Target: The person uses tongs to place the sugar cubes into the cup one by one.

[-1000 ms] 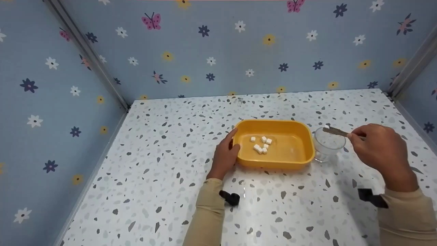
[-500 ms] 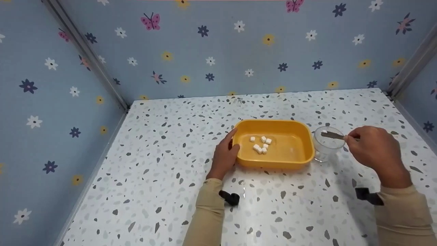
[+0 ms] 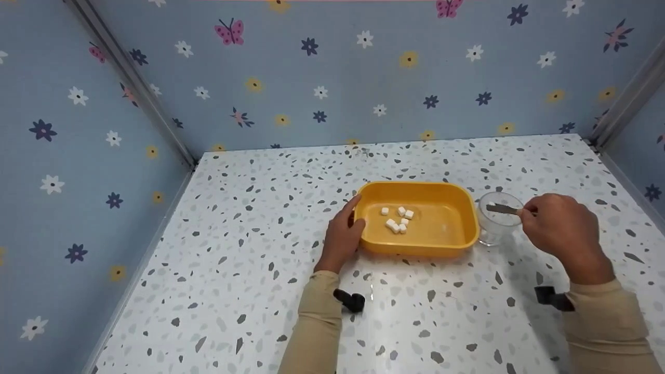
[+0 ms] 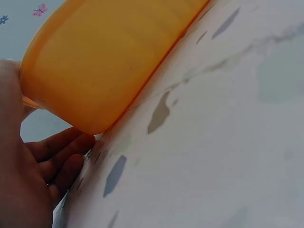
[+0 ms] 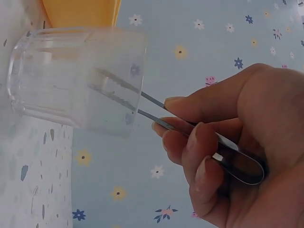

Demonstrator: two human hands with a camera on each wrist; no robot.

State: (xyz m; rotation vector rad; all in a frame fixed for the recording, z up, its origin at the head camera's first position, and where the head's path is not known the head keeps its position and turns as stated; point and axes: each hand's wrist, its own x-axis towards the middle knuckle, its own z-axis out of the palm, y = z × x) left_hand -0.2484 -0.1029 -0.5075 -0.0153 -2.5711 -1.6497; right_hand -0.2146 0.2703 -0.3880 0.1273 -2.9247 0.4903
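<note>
In the head view my left hand holds the left end of a yellow plastic tray, thumb at its rim. Several small white cubes lie on the left part of the tray's floor. The left wrist view shows fingers beside the tray's lower corner. My right hand pinches a pair of metal tongs between thumb and fingers. Their serrated tips reach into a clear glass, with a gap between the two arms. A small white piece shows by the tips in the head view.
The glass stands close against the tray's right end. Both are on a white speckled tabletop. Flower-patterned blue panels enclose the back and sides. A black wrist mount sits on each sleeve.
My right hand has shifted left and slightly down, bringing the tongs' tips further into the glass. The left hand, tray and cubes in it have stayed put.
</note>
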